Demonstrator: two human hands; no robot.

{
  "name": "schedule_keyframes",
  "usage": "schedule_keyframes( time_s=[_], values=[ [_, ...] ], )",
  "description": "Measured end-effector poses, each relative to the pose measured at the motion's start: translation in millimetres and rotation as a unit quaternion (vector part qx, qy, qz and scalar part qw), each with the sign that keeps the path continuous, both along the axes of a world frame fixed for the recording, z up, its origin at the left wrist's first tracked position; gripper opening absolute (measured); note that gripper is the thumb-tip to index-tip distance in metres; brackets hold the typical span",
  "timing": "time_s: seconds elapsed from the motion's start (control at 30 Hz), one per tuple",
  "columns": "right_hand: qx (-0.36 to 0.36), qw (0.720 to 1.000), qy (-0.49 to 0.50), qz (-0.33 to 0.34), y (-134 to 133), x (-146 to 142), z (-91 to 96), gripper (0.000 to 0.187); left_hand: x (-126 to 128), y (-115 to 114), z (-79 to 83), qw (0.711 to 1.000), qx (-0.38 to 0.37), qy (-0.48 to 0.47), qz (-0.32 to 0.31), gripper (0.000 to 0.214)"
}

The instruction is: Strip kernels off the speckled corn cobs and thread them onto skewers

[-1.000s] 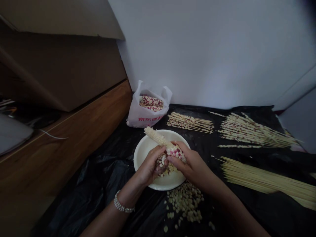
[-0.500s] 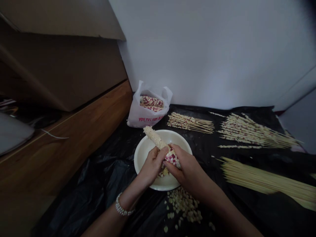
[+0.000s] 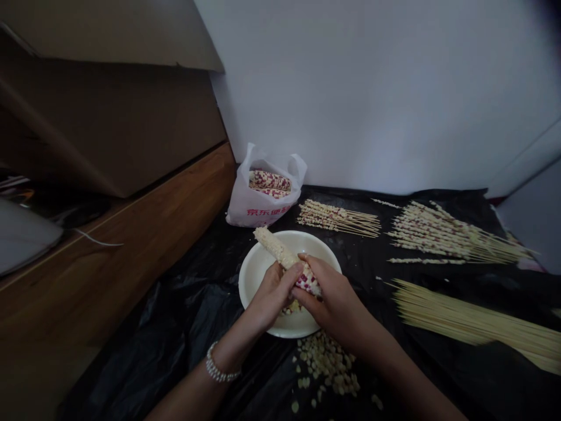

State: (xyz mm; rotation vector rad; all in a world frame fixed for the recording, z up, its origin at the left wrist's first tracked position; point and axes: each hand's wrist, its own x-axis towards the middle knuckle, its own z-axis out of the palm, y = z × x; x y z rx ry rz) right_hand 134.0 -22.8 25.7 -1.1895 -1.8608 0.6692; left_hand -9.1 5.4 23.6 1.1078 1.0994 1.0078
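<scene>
An ear of corn (image 3: 277,248) slants over a white bowl (image 3: 250,275), its upper part bare cob and its lower end still covered in white and purple kernels. My left hand (image 3: 274,292) is closed round the middle of the ear, with the thumb pressed on the kernels. Around the lower end my right hand (image 3: 326,286) is wrapped, thumb and fingers on either side. Loose kernels (image 3: 293,307) lie in the bowl, partly hidden under my hands. Pale loose pieces (image 3: 328,359) are heaped on the black plastic sheet in front of the bowl.
Behind the bowl stands a white plastic bag (image 3: 258,204) holding ears of corn (image 3: 270,181). To the right lie kernel-threaded skewers (image 3: 337,217), a larger pile of them (image 3: 433,231) and bare skewers (image 3: 464,316). Black plastic sheeting (image 3: 184,327) covers the floor; a wooden board (image 3: 175,204) borders the left.
My left thumb has slid a little down and right along the kernels. Both hands keep their hold on the ear, and the rest looks the same.
</scene>
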Motion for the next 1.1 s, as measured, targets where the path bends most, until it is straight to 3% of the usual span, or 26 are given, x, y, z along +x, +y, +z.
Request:
schedule_keyframes(
  time_s=[0.17, 0.47, 0.6, 0.9, 1.1],
  values=[
    [0.0, 1.0, -0.008, -0.003, 0.7, -1.3, 0.2, 0.042, 1.6, 1.3, -3.4, 0.999, -0.003, -0.018, 0.03, 0.04],
    [0.006, 0.998, -0.061, -0.022, 0.8, 1.9, 2.2, 0.05, -2.5, 3.0, -7.7, 0.998, -0.021, -0.043, -0.037, 0.055],
    [0.028, 0.999, -0.02, -0.007, 1.6, 0.4, -2.6, 0.054, -2.5, 2.3, -4.9, 1.0, -0.018, -0.018, -0.009, 0.049],
    [0.007, 1.0, 0.002, 0.008, 2.5, 1.6, -3.1, 0.038, -2.0, 3.0, -10.0, 0.999, -0.034, -0.021, 0.024, 0.039],
    [0.017, 0.998, -0.052, -0.006, 3.3, 3.3, 0.3, 0.041, -4.6, 2.4, -14.0, 0.998, -0.064, -0.025, 0.007, 0.055]
  ],
)
